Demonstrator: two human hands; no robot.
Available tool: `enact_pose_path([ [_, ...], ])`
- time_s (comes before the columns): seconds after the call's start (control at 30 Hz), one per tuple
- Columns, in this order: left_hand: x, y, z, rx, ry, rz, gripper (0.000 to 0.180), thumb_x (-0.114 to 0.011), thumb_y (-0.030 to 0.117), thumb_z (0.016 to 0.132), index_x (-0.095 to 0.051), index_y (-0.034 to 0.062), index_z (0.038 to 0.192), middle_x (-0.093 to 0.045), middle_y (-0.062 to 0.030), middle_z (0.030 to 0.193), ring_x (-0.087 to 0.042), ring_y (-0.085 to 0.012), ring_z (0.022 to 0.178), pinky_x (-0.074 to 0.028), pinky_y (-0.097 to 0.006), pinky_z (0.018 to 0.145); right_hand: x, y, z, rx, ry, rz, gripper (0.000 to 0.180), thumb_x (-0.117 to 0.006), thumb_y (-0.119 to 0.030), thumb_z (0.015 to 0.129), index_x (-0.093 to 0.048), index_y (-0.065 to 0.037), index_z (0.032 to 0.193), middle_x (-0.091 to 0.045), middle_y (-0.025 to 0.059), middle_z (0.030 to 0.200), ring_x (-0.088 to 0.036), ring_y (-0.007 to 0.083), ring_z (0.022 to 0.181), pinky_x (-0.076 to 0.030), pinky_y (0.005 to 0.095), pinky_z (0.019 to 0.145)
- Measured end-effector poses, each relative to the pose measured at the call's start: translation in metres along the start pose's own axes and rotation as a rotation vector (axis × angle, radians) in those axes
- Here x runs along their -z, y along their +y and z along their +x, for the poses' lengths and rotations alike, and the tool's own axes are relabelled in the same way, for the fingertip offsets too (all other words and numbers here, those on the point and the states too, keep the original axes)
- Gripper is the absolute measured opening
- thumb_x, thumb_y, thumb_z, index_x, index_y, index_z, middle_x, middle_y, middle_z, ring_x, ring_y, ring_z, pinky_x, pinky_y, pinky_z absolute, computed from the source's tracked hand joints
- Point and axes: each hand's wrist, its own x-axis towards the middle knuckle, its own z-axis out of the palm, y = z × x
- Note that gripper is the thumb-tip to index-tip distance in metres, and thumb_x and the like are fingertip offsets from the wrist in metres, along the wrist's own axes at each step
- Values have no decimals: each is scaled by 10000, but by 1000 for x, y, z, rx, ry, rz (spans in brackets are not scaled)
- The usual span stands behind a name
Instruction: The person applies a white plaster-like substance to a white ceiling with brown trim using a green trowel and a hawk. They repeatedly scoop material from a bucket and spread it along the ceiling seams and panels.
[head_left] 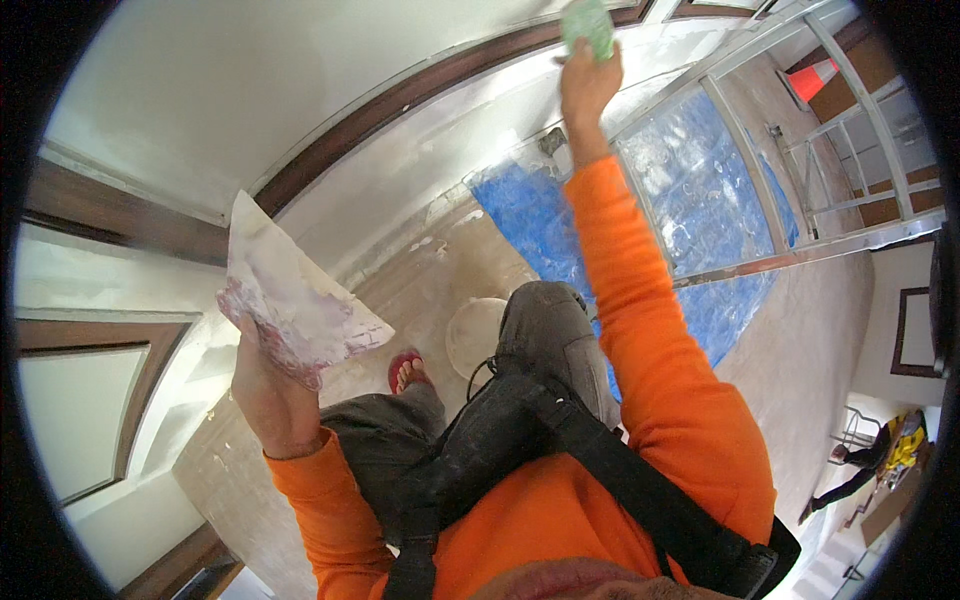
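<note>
My left hand (272,398) is closed on the lower edge of a flat, roughly triangular board (292,290), smeared with white paste and stained reddish purple along its edge. The board is held up tilted, at the left. Stretched far forward, my right hand (590,92) grips a pale green, flat spreader (587,28) near the white wall (420,195). The spreader is slightly blurred, and I cannot tell whether its edge touches the wall or the dark wooden trim (420,92).
A blue sheet (540,220) with white smears covers the floor at right, under a metal scaffold frame (735,268). A round pale bucket lid (474,338) is by my knee. An orange cone (812,80) stands far right; another person (865,455) is at the right rim.
</note>
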Motion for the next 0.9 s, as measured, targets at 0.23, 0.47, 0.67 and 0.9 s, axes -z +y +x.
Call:
enact_pose_path([
  [0.23,13,0,2,-2,-60,96,439,-433,208,1036,-379,20,1430,-486,-114,1419,-494,-268,1273,-392,-440,1076,-7,50,65,55,-106,-282,253,-634,-126,800,-610,58,973,-662,263,876,-646,447,842,-509,478,759],
  [0.47,11,-2,1,19,-64,67,450,-450,220,1029,-382,21,1426,-485,-109,1423,-490,-268,1281,-387,-439,1083,-35,-41,-44,129,-221,-353,238,-654,-111,801,-584,49,962,-621,265,909,-607,462,847,-488,499,775],
  [0.67,-8,-3,4,20,-52,51,449,-449,223,1029,-386,20,1425,-492,-111,1417,-491,-271,1282,-384,-438,1091,-48,-102,-123,-54,-392,-89,224,-593,-77,855,-552,45,1038,-578,254,957,-574,425,911,-454,479,804],
  [0.9,-1,-2,3,39,-88,-57,436,-435,210,1034,-390,18,1423,-488,-117,1422,-491,-267,1284,-387,-434,1089,-9,-87,-117,-260,-292,307,195,-594,-69,904,-592,37,1068,-654,101,888,-657,160,648,-527,279,536],
])
